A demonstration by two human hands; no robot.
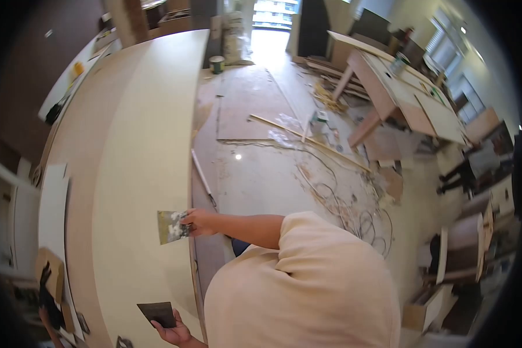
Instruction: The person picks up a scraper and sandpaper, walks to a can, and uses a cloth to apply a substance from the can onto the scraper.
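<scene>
Two scrapers gripped: my right hand (198, 222) fingers hold a putty-smeared scraper (172, 226) at the tabletop (139, 145) edge, my left hand (174, 332) a dark scraper (156, 313); filling looks unfinished.

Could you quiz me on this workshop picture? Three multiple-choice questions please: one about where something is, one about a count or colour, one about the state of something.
1. Where is the right hand?
A. at the edge of the long pale board
B. on the floor
C. on the far workbench

2. How many flat scrapers are held?
A. none
B. one
C. two

3. What state is the blade of the upper scraper in?
A. clean
B. smeared with pale paste
C. snapped in half

Answers: 1 A, the hand sits at the board's rim. 2 C, the left hand holds the lower scraper too. 3 B, whitish patches show on it.
</scene>
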